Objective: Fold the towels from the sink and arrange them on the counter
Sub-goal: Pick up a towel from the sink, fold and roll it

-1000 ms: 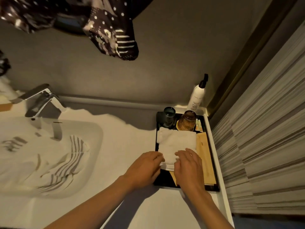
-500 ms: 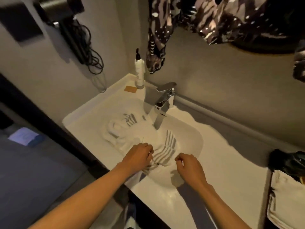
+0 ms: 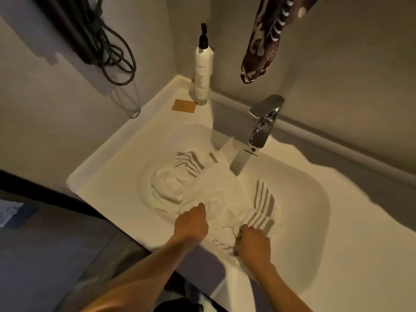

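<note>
The surface [image 3: 337, 255] is lying bare for folding. The towels [image 3: 211, 190] are sitting heaped in the sink [image 3: 315, 199], so I am reaching in: my left hand [image 3: 191, 224] is curling into the heap, my right hand [image 3: 254, 244] is pinching a striped edge to lift.

White grey-striped towels [image 3: 216, 188] crumpled in sink [image 3: 315, 199]

1. The scene is dim and warm-toned, lit from above.
2. The white moulded sink basin [image 3: 315, 199] beyond the right hand [image 3: 254, 246] is brightest, nearly washed out.
3. The chrome faucet [image 3: 261, 129] far beyond both hands casts a hard shadow.
4. Wide-angle bending curves the edges; fine detail is soft.
</note>
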### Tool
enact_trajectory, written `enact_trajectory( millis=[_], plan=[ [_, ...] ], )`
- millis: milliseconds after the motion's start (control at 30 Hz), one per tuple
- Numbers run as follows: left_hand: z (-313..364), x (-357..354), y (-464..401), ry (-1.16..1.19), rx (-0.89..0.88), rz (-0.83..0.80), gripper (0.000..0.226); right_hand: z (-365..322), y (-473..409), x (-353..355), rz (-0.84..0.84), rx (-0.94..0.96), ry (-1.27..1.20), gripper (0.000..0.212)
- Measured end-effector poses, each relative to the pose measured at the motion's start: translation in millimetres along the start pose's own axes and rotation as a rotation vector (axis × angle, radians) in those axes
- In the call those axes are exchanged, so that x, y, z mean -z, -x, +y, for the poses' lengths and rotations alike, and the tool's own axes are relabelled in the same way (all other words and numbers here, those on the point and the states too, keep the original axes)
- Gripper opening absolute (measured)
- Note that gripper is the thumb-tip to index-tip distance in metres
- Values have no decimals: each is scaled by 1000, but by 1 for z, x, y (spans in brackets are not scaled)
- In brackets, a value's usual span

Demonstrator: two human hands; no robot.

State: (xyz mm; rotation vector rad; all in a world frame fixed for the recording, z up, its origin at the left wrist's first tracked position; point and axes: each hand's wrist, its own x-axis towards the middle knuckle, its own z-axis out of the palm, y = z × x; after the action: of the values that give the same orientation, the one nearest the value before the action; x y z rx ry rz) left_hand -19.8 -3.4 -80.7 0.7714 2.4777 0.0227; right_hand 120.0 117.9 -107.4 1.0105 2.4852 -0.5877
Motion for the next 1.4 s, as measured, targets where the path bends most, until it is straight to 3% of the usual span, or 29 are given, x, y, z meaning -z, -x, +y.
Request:
enact_trajectory(
  millis=[100, 233, 300, 400, 600, 700, 867, 967, 1100, 1233, 1333, 1400],
  plan=[
    [-4, 23, -3, 118, -115, 70, 39, 6, 3, 4, 171, -15, -70, 6],
    [-10, 88, 3, 592, -171, 197, 43, 8, 17, 65, 390, -75, -774, 20],
    [-3, 125, 13, 748, -200, 272, 31, 12, 38, 104, 525, -50, -921, 23],
    [12, 169, 32, 787, -304, 413, 19, 32, 67, 134, 596, 51, -937, 27],
    [-2, 208, 57, 530, -342, 697, 29, 96, 114, 187, 855, -26, -862, 20],
    [9, 228, 67, 393, -371, 731, 20, 124, 138, 221, 711, 149, -567, 20],
    [68, 271, 96, 245, -586, 850, 11, 167, 175, 266, 234, 156, 117, 44],
    [102, 289, 116, 203, -684, 914, 9, 186, 203, 273, -8, 116, 210, 31],
    [120, 307, 139, 203, -702, 1029, 14, 209, 260, 289, 171, 181, -14, 38],
    [130, 303, 159, 240, -725, 1019, 21, 226, 321, 275, 313, 328, 137, 14],
    [152, 285, 166, 201, -883, 890, 37, 244, 350, 253, 196, 236, 57, 21],
    [167, 272, 156, 96, -976, 802, 37, 266, 359, 242, 159, 156, 41, 30]
  ],
)
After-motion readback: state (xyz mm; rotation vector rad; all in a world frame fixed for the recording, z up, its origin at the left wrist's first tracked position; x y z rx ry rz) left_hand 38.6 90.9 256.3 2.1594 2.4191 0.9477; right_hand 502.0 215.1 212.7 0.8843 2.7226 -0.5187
